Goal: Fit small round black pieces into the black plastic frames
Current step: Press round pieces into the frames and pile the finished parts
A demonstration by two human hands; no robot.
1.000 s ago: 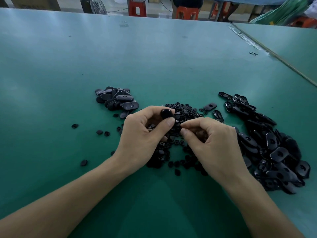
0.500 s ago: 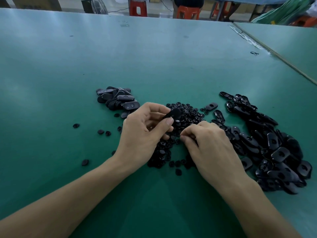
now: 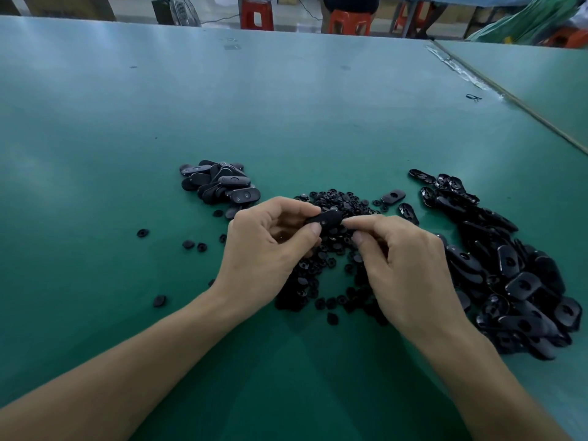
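The left hand clamps its grip on a black frame, steadying it above the tabletop's heap of round pieces for the right hand, whose curled fingertips touch its end; whether they pinch a piece, I cannot tell.

Both hands met over the table: left hand gripped a black frame, right hand pinching its end.
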